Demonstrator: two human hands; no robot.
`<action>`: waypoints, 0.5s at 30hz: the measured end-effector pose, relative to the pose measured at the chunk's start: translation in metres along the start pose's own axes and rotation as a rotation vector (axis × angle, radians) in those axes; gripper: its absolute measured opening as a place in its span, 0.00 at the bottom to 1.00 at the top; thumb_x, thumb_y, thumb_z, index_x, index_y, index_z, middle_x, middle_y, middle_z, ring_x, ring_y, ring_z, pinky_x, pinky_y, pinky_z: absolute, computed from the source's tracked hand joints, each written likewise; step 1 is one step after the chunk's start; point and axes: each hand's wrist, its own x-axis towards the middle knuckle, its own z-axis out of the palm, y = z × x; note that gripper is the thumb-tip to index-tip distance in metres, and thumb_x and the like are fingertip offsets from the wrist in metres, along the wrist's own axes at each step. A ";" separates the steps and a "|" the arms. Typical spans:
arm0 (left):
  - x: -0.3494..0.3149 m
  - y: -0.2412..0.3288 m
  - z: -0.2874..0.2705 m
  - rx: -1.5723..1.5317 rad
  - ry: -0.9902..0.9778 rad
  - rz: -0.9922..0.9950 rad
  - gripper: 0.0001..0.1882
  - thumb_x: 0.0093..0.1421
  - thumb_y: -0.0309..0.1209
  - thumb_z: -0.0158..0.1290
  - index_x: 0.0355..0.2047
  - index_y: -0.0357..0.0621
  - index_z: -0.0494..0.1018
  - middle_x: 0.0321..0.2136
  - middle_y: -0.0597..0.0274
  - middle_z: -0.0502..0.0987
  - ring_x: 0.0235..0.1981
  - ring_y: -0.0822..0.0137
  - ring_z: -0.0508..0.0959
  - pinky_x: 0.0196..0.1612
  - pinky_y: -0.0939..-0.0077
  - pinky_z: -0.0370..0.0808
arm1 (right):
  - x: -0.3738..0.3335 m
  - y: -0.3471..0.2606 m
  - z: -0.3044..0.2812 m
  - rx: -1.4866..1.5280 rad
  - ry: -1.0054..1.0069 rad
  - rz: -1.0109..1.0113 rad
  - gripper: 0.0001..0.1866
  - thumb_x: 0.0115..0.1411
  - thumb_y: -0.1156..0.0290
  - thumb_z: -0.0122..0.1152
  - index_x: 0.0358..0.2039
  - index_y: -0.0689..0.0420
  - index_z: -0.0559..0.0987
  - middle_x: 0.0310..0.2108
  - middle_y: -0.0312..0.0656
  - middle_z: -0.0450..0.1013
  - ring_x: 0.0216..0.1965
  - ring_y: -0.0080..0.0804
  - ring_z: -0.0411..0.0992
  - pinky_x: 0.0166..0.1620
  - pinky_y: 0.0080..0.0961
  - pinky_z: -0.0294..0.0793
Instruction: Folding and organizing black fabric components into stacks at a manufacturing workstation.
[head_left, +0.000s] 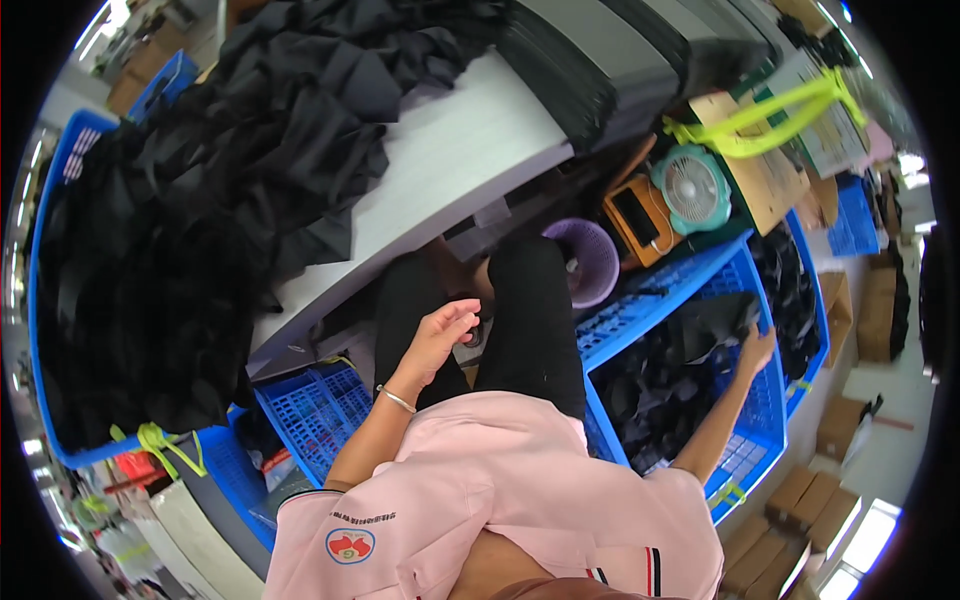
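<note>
My left hand (447, 335) hovers over my lap, fingers loosely bent and apart, with nothing visible in it. A bracelet circles that wrist. My right arm stretches out to the right, over a blue plastic basket (752, 385) filled with black fabric pieces (640, 400). There my right hand (757, 352) is closed at the basket's far right side, on the edge of a black fabric piece (715, 322) lifted above the others. Its fingertips are partly hidden.
A white table (440, 170) bears a large heap of black fabric (280, 130), which runs into a blue basket (45, 380) at left. A purple bin (597, 262) stands beyond my knees. Near it are a teal fan (692, 188) and a phone (634, 220) on a wooden stand.
</note>
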 end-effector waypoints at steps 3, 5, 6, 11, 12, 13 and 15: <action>-0.003 -0.003 -0.013 -0.013 0.079 0.009 0.21 0.68 0.37 0.53 0.57 0.41 0.72 0.52 0.64 0.76 0.50 0.72 0.75 0.49 0.77 0.73 | -0.054 -0.180 0.016 0.537 -0.270 -0.328 0.15 0.62 0.70 0.60 0.47 0.63 0.81 0.43 0.48 0.80 0.45 0.38 0.78 0.52 0.30 0.74; 0.001 -0.009 -0.020 -0.043 0.073 0.004 0.20 0.68 0.38 0.54 0.57 0.42 0.73 0.50 0.65 0.77 0.49 0.73 0.75 0.48 0.78 0.72 | -0.104 -0.291 0.016 0.908 -0.600 -0.345 0.13 0.63 0.72 0.59 0.47 0.64 0.81 0.41 0.47 0.80 0.45 0.32 0.78 0.50 0.26 0.75; 0.002 -0.010 -0.024 -0.050 0.074 0.004 0.20 0.68 0.38 0.54 0.57 0.42 0.73 0.49 0.65 0.77 0.49 0.74 0.75 0.48 0.78 0.72 | -0.126 -0.346 0.007 0.865 -0.628 -0.523 0.13 0.62 0.74 0.60 0.46 0.63 0.81 0.41 0.46 0.80 0.42 0.31 0.78 0.48 0.25 0.75; -0.005 0.004 -0.038 -0.076 0.078 0.042 0.20 0.68 0.36 0.53 0.57 0.41 0.72 0.51 0.64 0.77 0.50 0.73 0.76 0.50 0.76 0.72 | -0.176 -0.539 0.036 1.124 -0.697 -0.799 0.15 0.62 0.71 0.62 0.49 0.59 0.80 0.57 0.51 0.71 0.36 0.31 0.80 0.41 0.25 0.78; -0.007 0.005 -0.043 -0.061 0.072 0.053 0.22 0.69 0.37 0.52 0.59 0.41 0.71 0.55 0.60 0.75 0.53 0.68 0.76 0.53 0.73 0.73 | -0.177 -0.572 0.046 1.195 -0.733 -0.733 0.16 0.62 0.69 0.61 0.51 0.58 0.80 0.60 0.53 0.68 0.36 0.31 0.80 0.41 0.26 0.79; -0.010 0.008 -0.046 -0.067 0.080 0.064 0.22 0.69 0.37 0.52 0.59 0.41 0.71 0.55 0.60 0.75 0.53 0.68 0.76 0.53 0.73 0.73 | -0.173 -0.598 0.058 1.199 -0.736 -0.747 0.16 0.62 0.69 0.61 0.51 0.58 0.80 0.60 0.53 0.68 0.36 0.31 0.80 0.41 0.26 0.79; -0.014 0.014 -0.049 -0.098 0.084 0.072 0.22 0.69 0.38 0.52 0.59 0.41 0.70 0.56 0.60 0.75 0.54 0.67 0.75 0.54 0.72 0.72 | -0.168 -0.638 0.075 1.326 -0.982 -0.471 0.19 0.62 0.67 0.61 0.54 0.56 0.80 0.64 0.54 0.64 0.35 0.31 0.80 0.40 0.26 0.79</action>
